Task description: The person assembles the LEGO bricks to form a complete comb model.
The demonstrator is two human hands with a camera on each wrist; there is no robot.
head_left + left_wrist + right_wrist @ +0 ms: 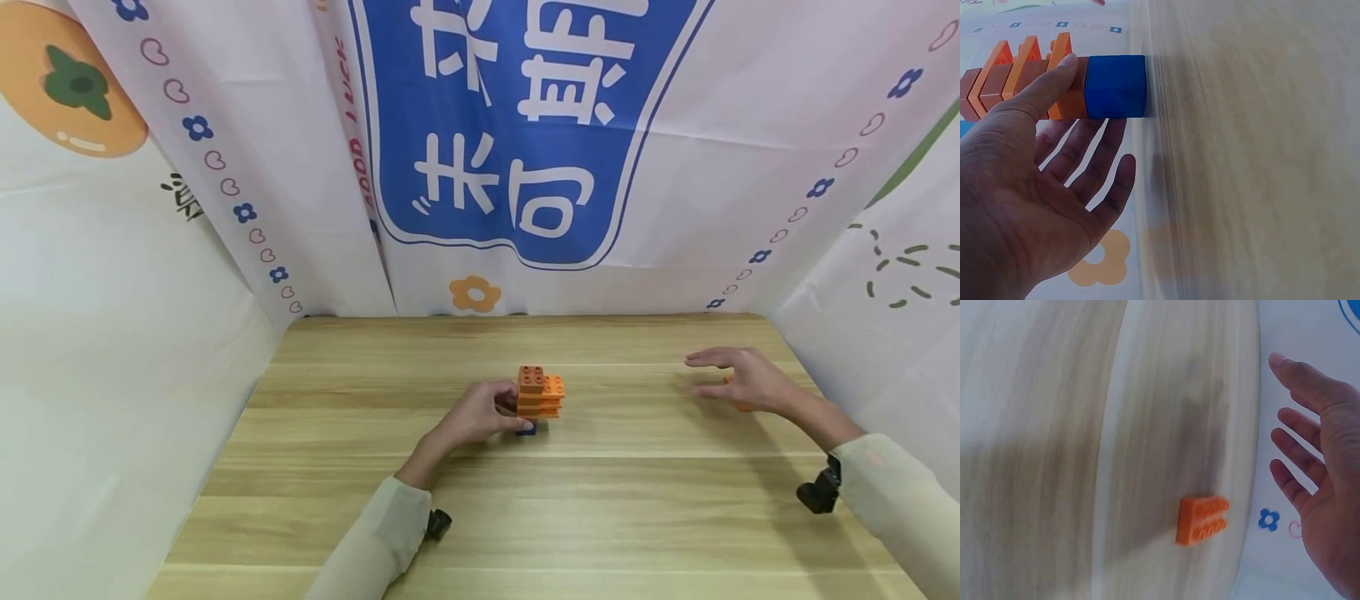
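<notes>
A tower of toy building bricks (542,400) stands near the middle of the wooden table. It has a blue block (1116,86) at its base, with brown bricks and orange bricks alternating above; the orange ones jut out to the right. My left hand (474,414) holds it low down, thumb on the near side and fingers round the far side. Over to the right, my right hand (756,385) hovers with fingers spread and nothing in its grasp. A loose orange brick (1202,520) with several studs lies on the table below it, partly hidden by that hand in the head view.
The wooden table (600,517) ends at a printed cloth backdrop (675,208) behind. Cloth walls (112,350) also rise at the left and right sides. Black wrist cameras (819,487) sit at both sleeves.
</notes>
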